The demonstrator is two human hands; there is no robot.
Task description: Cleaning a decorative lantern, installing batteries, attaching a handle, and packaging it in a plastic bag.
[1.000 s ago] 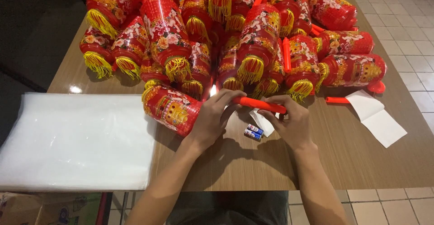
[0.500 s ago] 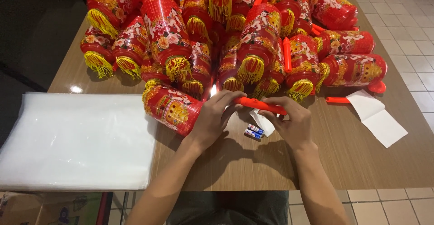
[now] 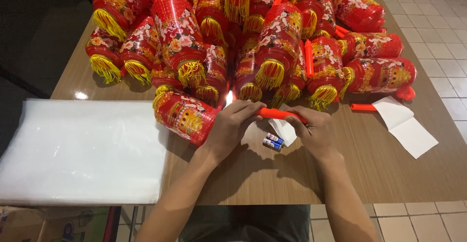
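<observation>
An orange stick [image 3: 281, 114] is gripped at both ends: the left hand [image 3: 232, 127] is closed around its left end, and the right hand [image 3: 314, 130] is closed around its right end, so that the stick is held just above the wooden table [image 3: 272, 174]. The stick's left end is joined to a red lantern [image 3: 185, 115] lying on its side, and a small light [image 3: 228, 97] is seen glowing at that joint. Two small batteries [image 3: 273, 141] are laid on the table just below the stick, between the two hands, beside a folded white paper [image 3: 283, 130]. Behind the stick, a heap of red lanterns with yellow fringes [image 3: 253, 37] is piled. To the left of the stick a stack of clear plastic bags [image 3: 82, 149] is spread, and to its right white paper sheets [image 3: 406, 125] are placed.
</observation>
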